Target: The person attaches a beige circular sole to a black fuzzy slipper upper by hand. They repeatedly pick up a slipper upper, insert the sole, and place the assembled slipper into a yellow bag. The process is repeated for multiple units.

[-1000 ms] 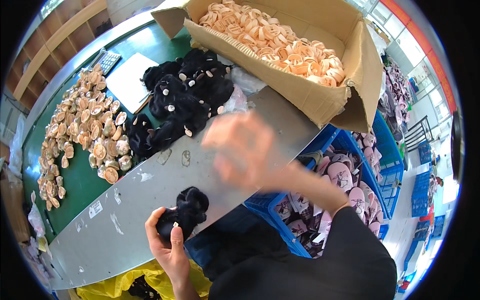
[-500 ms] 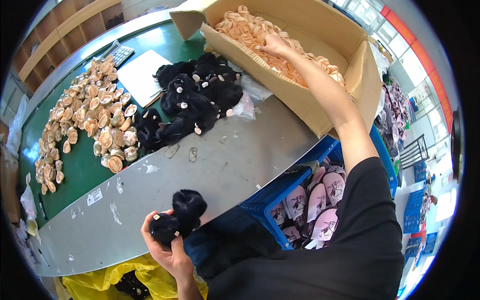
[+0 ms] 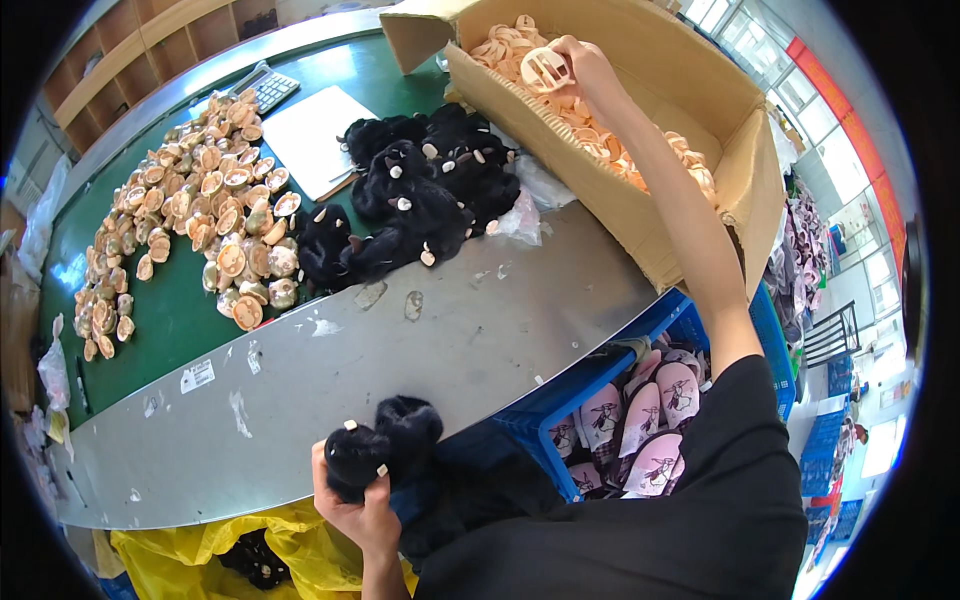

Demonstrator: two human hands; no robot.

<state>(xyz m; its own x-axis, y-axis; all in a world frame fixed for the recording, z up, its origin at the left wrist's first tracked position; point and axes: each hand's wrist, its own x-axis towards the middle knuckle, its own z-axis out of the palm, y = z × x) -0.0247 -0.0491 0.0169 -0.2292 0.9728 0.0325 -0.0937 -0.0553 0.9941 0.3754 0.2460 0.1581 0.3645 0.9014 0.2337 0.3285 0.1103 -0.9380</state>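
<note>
My left hand (image 3: 357, 512) grips a black furry piece (image 3: 362, 458) with small pale tabs on it, above the table's near edge. A second furry lobe joins or touches it on the right. Over the cardboard box (image 3: 570, 150), my right hand (image 3: 588, 75) pinches a peach-coloured plastic oval disc (image 3: 544, 70) with slots through it. Loose peach plastic pieces (image 3: 505, 45) fill much of the box below. More black furry pieces (image 3: 405, 190) with pale tabs lie heaped on the table, left of the box.
Brown-and-beige oval pieces (image 3: 215, 200) are piled on the green tabletop (image 3: 165, 310), near white paper (image 3: 315, 135) and a calculator (image 3: 268, 88). A metal strip (image 3: 450, 320) forms the near edge. Pink slippers (image 3: 640, 420) fill a blue crate (image 3: 530, 425); a yellow bag (image 3: 310, 545) hangs below.
My right hand has risen out of the loose pieces with a peach plastic disc in its fingers. The view has shifted slightly; my left hand still holds the furry piece.
</note>
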